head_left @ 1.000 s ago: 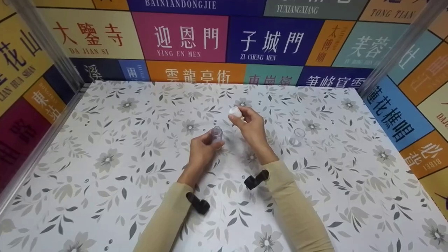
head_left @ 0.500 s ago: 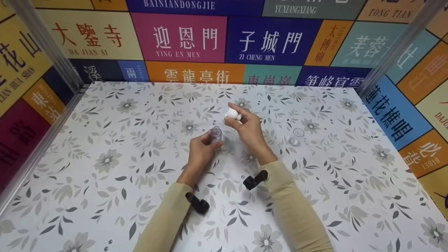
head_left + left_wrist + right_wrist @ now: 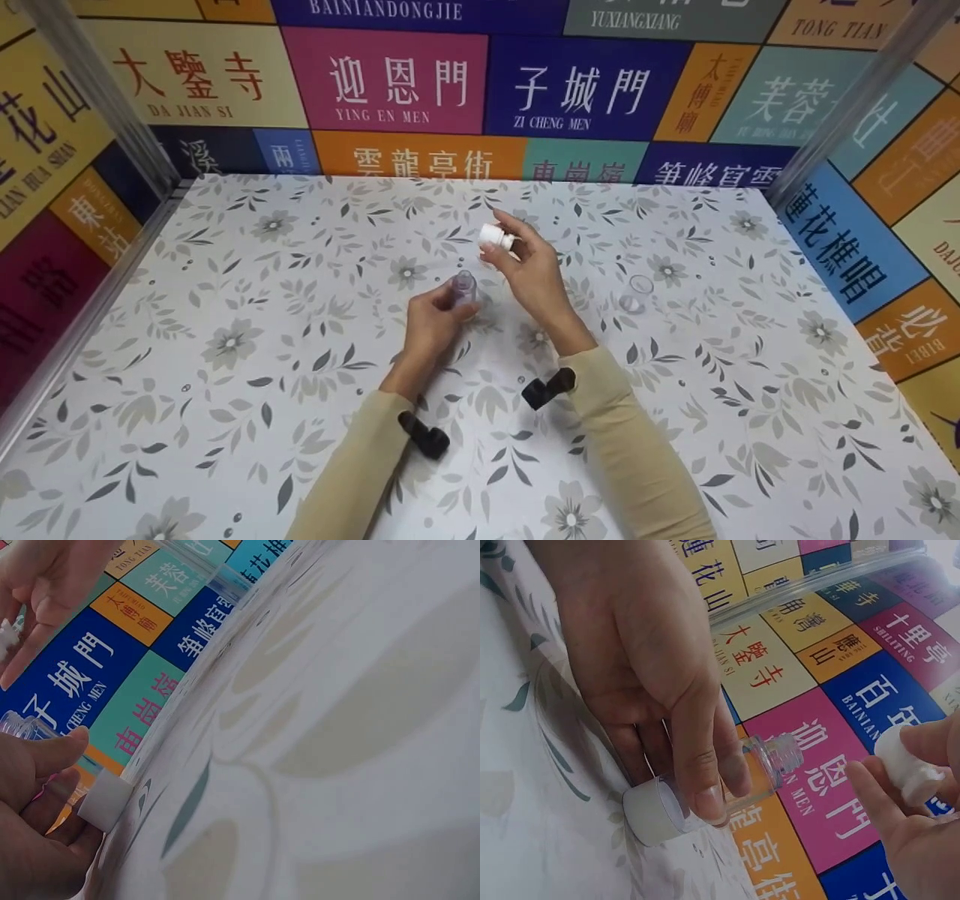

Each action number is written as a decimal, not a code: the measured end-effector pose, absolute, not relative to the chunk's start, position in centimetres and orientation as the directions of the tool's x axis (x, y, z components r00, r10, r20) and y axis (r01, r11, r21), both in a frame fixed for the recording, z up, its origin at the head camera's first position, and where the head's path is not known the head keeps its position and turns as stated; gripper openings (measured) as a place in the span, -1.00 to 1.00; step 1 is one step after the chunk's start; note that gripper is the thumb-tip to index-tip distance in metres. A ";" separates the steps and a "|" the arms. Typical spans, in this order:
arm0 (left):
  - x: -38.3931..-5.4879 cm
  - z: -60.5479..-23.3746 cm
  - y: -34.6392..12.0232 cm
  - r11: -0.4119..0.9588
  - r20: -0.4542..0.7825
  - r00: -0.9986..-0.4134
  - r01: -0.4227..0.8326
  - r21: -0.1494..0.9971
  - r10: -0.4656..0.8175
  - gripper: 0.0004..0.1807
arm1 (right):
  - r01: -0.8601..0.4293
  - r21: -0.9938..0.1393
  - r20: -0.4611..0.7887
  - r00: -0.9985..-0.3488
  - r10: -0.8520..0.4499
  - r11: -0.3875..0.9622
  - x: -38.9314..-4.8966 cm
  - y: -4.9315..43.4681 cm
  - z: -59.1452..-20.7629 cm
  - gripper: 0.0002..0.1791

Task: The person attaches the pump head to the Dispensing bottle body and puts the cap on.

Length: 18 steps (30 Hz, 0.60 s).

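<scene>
My left hand (image 3: 433,322) grips a small clear bottle (image 3: 465,289), upright close to the table. The right wrist view shows the bottle's bare threaded neck (image 3: 787,754) and its wide white base (image 3: 652,811), with thumb and fingers wrapped around the body. Above and to the right of the bottle, my right hand (image 3: 538,274) pinches a white pump top (image 3: 495,236) between thumb and fingers. It lies on its side in the grip, apart from the bottle neck. Part of the pump top is hidden by the fingers.
A clear plastic cap (image 3: 637,294) rests on the flower-patterned table (image 3: 300,420), to the right of my right hand. Panels with printed characters (image 3: 390,82) wall off the table's back and sides. Black straps (image 3: 425,435) sit at both wrists.
My right hand has turned the white pump top onto its side and shifted it slightly left, with the index finger lifting away. The left hand and bottle stay in place.
</scene>
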<state>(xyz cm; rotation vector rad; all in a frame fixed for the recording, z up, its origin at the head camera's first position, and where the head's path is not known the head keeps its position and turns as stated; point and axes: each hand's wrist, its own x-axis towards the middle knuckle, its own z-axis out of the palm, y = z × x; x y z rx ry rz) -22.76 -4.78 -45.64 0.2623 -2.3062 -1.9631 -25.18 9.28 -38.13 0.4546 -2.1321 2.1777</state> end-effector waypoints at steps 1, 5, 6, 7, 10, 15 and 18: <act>-22.8 -45.6 -4.8 0.149 -0.039 -0.980 -0.069 0.987 -0.195 -0.45 | -0.250 -0.967 0.254 -0.957 -0.143 -0.042 -25.1 9.2 -38.0 -0.46; -22.7 -45.7 -4.8 0.138 -0.038 -0.980 -0.066 0.988 -0.195 -0.45 | -0.255 -0.965 0.261 -0.961 -0.090 -0.064 -24.8 8.9 -37.6 -0.56; -22.7 -45.7 -4.8 0.135 -0.039 -0.980 -0.066 0.989 -0.193 -0.45 | -0.263 -0.963 0.268 -0.960 -0.085 -0.066 -24.7 8.9 -37.5 -0.59; -22.6 -45.7 -4.8 0.136 -0.037 -0.981 -0.064 0.989 -0.191 -0.45 | -0.273 -0.960 0.278 -0.957 -0.083 -0.061 -24.7 8.9 -37.5 -0.61; -22.6 -45.7 -4.8 0.142 -0.039 -0.982 -0.066 0.988 -0.185 -0.45 | -0.317 -0.947 0.320 -0.943 -0.091 -0.044 -24.5 8.8 -37.3 -0.64; -22.6 -45.7 -4.9 0.147 -0.030 -0.982 -0.058 0.987 -0.186 -0.46 | -0.396 -0.915 0.403 -0.904 -0.143 -0.078 -24.0 8.9 -37.0 -0.64; -22.7 -45.7 -4.9 0.149 -0.018 -0.982 -0.047 0.988 -0.188 -0.44 | -0.424 -0.900 0.435 -0.883 -0.175 -0.099 -23.9 8.9 -36.9 -0.64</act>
